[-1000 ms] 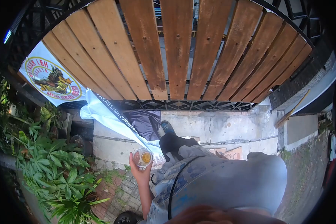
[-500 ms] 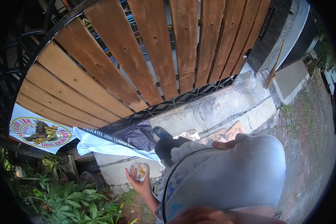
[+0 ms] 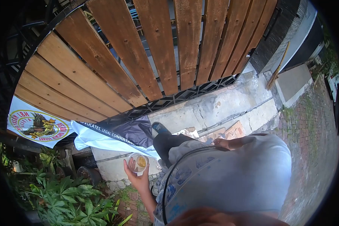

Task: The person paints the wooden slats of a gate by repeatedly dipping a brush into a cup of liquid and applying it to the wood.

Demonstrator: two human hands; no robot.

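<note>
My left hand (image 3: 138, 178) is wrapped round a clear plastic cup (image 3: 138, 162) with a little yellowish-brown content at its bottom. The cup is held over the pale paving, left of my body. My right hand (image 3: 222, 143) hangs low by the right side of my grey shirt (image 3: 229, 177), above some broken tiles (image 3: 235, 130); its fingers are small and partly hidden, so their pose is unclear. Near my foot, in a dark sandal (image 3: 161, 128), lies a white and dark banner (image 3: 101, 137) with printed text.
A gate of brown wooden slats (image 3: 188, 41) on a black metal frame spans the top. Green plants (image 3: 67, 196) and a dark pot (image 3: 89, 175) stand at lower left. A broom (image 3: 274, 77) leans at the right wall, beside brick paving (image 3: 305, 132).
The view has shifted slightly. My left hand and the cup are a little higher and further left in view. My leg shows more, with the sandalled foot further forward.
</note>
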